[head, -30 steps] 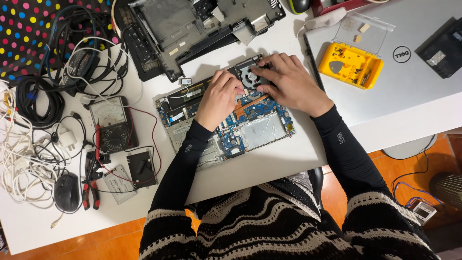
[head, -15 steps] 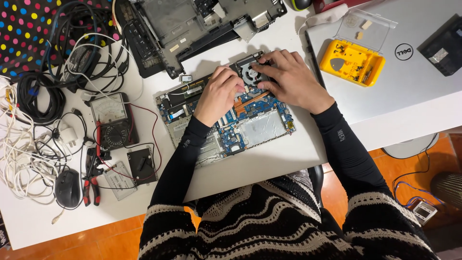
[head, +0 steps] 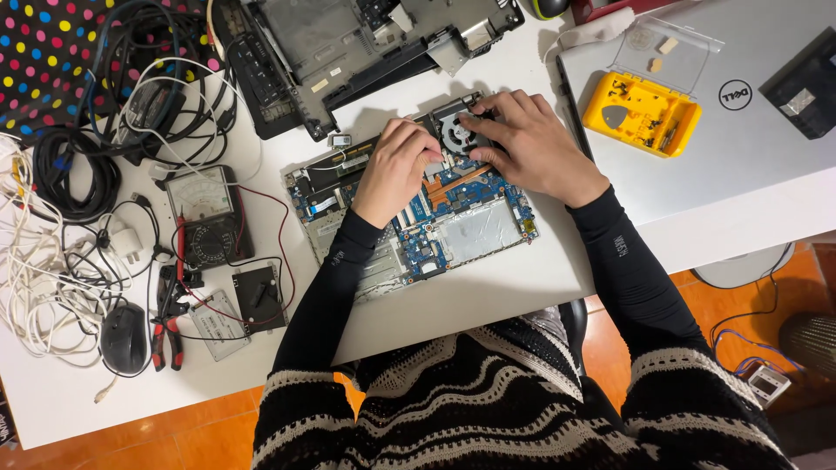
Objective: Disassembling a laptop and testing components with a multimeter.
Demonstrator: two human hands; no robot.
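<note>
A bare laptop motherboard (head: 453, 228) with blue circuit board, copper heat pipe and a round cooling fan (head: 455, 132) lies on the white table in front of me. My left hand (head: 396, 170) rests on the board just left of the fan, fingers curled down onto it. My right hand (head: 527, 144) lies over the fan's right side, fingertips pressing at the fan's edge. Whether either hand pinches a small part is hidden by the fingers.
A dismantled black laptop chassis (head: 348, 52) lies behind the board. A closed silver laptop (head: 731, 148) at the right carries a yellow screw box (head: 640, 113). To the left are a multimeter (head: 205, 218), tangled cables (head: 61, 218), a mouse (head: 124, 339), pliers (head: 165, 335) and a drive (head: 218, 324).
Both hands stay on the fan area; my fingers have shifted slightly at the fan's edge. The view has drifted a little.
</note>
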